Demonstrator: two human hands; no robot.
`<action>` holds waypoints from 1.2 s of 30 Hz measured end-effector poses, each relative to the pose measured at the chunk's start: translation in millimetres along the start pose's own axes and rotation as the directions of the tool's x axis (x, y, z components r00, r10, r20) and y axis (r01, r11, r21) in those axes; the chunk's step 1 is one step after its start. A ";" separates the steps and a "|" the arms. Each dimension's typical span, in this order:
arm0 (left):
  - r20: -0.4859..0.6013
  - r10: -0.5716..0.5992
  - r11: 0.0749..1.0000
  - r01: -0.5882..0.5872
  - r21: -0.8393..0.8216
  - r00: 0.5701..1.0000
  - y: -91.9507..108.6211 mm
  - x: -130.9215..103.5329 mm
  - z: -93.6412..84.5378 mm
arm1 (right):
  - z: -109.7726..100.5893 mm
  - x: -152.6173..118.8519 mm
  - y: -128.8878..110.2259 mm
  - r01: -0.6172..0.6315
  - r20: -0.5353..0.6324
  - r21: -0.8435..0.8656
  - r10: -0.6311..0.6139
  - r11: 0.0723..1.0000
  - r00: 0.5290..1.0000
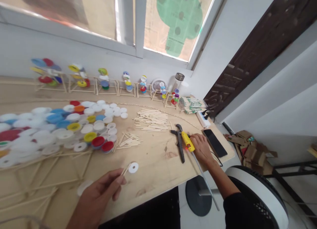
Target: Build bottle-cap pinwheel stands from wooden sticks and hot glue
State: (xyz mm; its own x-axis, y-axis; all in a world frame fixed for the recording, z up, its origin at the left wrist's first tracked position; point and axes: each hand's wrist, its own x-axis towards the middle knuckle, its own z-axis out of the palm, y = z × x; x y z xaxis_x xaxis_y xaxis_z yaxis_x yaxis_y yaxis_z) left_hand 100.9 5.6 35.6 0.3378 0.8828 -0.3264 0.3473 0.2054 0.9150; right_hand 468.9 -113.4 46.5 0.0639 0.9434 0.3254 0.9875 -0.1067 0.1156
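My left hand (pixel 104 192) pinches a pair of short wooden sticks (pixel 125 169) between thumb and fingers. At their far end is a small white disc (pixel 136 168) with a hole; whether it is joined to them I cannot tell. On the right side of the table, my right hand (pixel 201 147) is closed around the handle of a yellow glue gun (pixel 187 141), the handle being mostly hidden. A long pale glue stick (pixel 203 178) sticks out behind the gun. Just left of it lies a black hand cutter (pixel 180 143).
Colourful plastic caps (pixel 74 126) cover the left side. Loose sticks (pixel 151 119) lie mid-table, with cap-and-stick models (pixel 104 82) along the wall. A phone (pixel 215 142) and power strip (pixel 203 119) are at right, a stick frame (pixel 42 176) at front left.
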 end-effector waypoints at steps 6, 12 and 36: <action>-0.003 0.020 0.999 -0.020 -0.025 1.000 3.3 -3.4 1.9 | -8.3 1.7 7.0 0.059 0.095 0.007 -0.059 0.998 0.994; 0.002 -0.031 0.989 0.031 -0.148 1.000 11.0 -5.3 3.8 | -43.2 -13.9 -16.3 -0.088 0.013 0.079 0.087 0.993 0.996; -0.011 0.078 0.996 -0.078 0.032 0.997 7.9 11.0 0.3 | 6.5 35.8 -216.2 -0.141 0.090 0.578 0.109 0.804 0.990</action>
State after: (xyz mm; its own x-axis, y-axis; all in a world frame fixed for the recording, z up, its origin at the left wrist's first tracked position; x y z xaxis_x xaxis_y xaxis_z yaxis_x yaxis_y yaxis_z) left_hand 107.6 16.8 39.2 0.3540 0.9009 -0.2510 0.3474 0.1225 0.9297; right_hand 258.6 -54.5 27.0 0.1834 0.9507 0.2501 0.8681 -0.0372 -0.4949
